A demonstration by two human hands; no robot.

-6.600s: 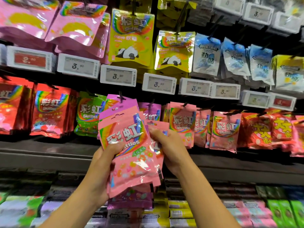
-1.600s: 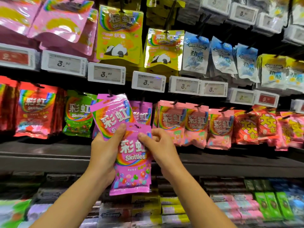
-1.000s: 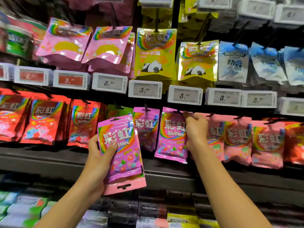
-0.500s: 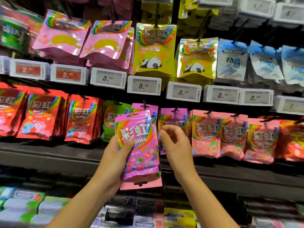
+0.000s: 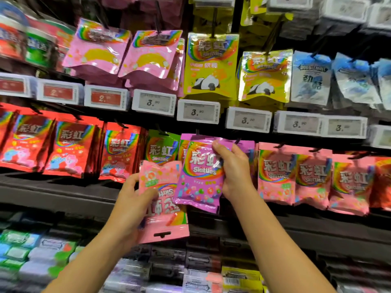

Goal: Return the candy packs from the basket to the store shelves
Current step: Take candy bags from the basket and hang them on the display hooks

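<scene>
At the middle row of hooks, your right hand (image 5: 232,172) grips a purple Skittles pack (image 5: 201,176) by its upper right edge, thumb on the front and fingers curled behind it. This pack is upright and its top is right below the price tags (image 5: 197,112), in front of the other purple packs (image 5: 246,144) that hang there. Your left hand (image 5: 135,199) holds a pink Skittles pack (image 5: 163,208) upside down, so the hang hole is at the bottom; thumb presses on its front. The purple pack overlaps the right edge of the pink one. To the left hang green packs (image 5: 161,149) and red packs (image 5: 72,146), to the right the pink packs (image 5: 294,174). Above are yellow panda packs (image 5: 210,66). Whether the purple pack is already on its hook, I cannot tell
</scene>
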